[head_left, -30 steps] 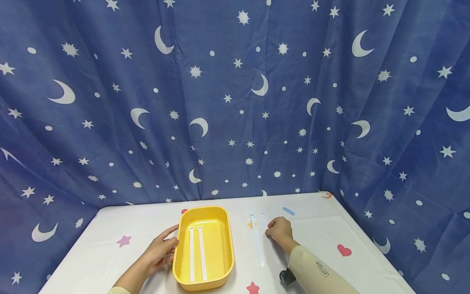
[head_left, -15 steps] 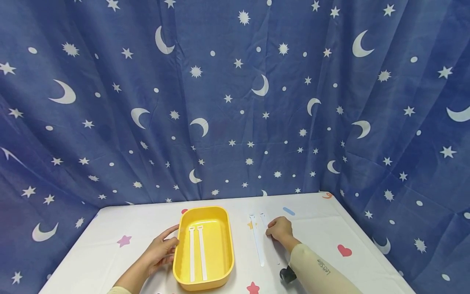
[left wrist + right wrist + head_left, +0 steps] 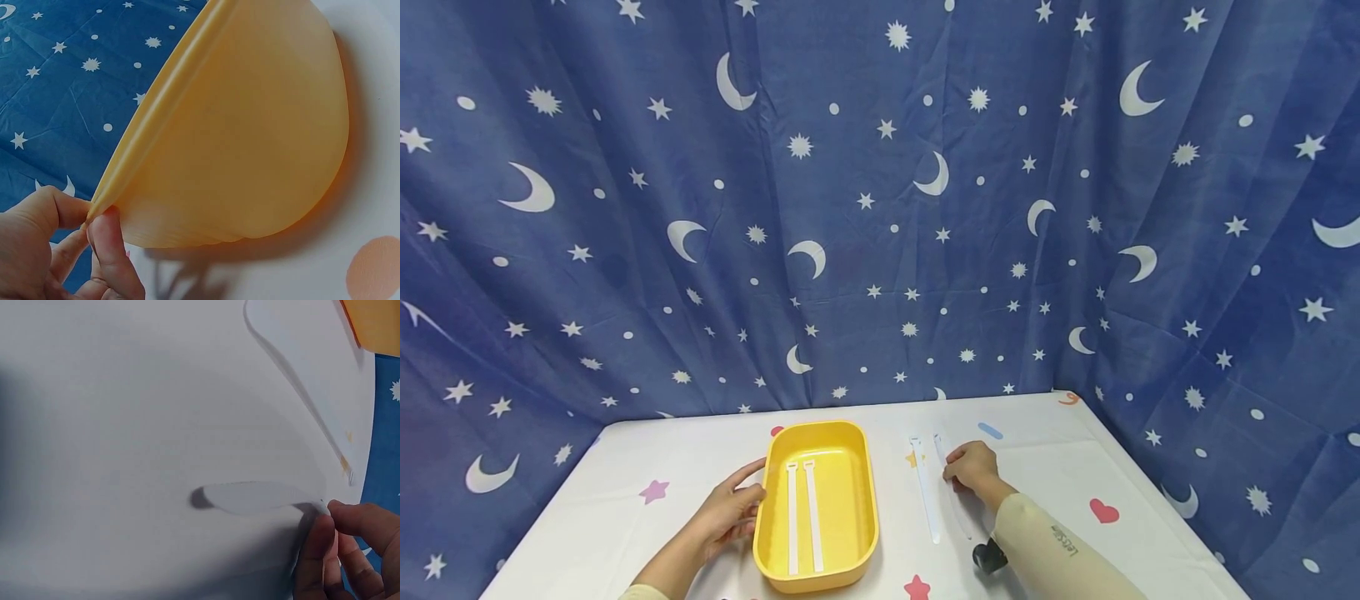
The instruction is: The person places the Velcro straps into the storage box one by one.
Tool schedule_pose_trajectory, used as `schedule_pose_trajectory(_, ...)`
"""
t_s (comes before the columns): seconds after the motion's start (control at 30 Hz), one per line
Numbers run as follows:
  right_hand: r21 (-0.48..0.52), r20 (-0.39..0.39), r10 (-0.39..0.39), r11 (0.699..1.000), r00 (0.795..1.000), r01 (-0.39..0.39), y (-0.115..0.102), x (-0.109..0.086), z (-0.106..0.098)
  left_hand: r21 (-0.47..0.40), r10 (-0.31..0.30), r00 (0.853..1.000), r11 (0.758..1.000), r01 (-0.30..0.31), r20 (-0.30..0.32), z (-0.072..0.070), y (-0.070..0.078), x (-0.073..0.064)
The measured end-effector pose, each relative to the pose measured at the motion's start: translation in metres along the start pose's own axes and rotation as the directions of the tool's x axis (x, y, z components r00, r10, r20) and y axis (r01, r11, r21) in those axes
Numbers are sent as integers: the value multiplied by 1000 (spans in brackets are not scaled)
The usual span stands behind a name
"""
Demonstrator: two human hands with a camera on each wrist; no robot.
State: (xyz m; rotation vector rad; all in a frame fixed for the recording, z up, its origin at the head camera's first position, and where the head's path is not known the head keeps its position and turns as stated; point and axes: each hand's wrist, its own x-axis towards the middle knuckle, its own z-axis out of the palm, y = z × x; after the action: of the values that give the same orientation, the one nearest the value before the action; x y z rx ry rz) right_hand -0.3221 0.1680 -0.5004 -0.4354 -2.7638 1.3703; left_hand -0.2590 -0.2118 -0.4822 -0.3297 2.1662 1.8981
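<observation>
My left hand (image 3: 726, 510) pinches the left rim of a yellow tray (image 3: 847, 508), thumb and finger meeting at its edge in the left wrist view. Inside the tray, two white straps (image 3: 815, 517) with slotted ends lie side by side. My right hand (image 3: 976, 469) pinches a third white strap (image 3: 250, 497) near its slotted end; the fingers hide part of it. That strap's free end reaches toward the wrist, with a dark shadow at its tip. Just left of this hand, another white strap (image 3: 924, 492) lies flat on the tablecloth.
The white tablecloth (image 3: 1037, 517) has printed stars, a heart and other shapes. A blue curtain (image 3: 880, 250) with moons and stars stands behind the table and along both sides. A black device (image 3: 989, 557) sits under the right wrist.
The strap in my right hand has turned slightly and bows now, its lower part showing more plainly as a curve. My left hand and the tray have stayed put.
</observation>
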Motion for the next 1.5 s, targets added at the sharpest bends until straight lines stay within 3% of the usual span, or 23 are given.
schedule_pose_trajectory(0.23,16,38,57,998,998,-57,-2,0,-3,3,-3,1000,1000,3,-7,0,0,0)
schedule_pose_trajectory(0.73,70,111,96,992,989,-104,-6,-3,-16,-2,-2,1000,1000,2,3,1,1,0)
schedule_pose_trajectory(1.23,143,201,74,984,977,-104,-24,-12,-27,-6,-7,1000,1000,7,-8,1,0,0)
schedule_pose_trajectory(1.5,217,269,23,973,963,-83,-32,-21,-27,-10,-9,1000,1000,9,-3,0,0,0)
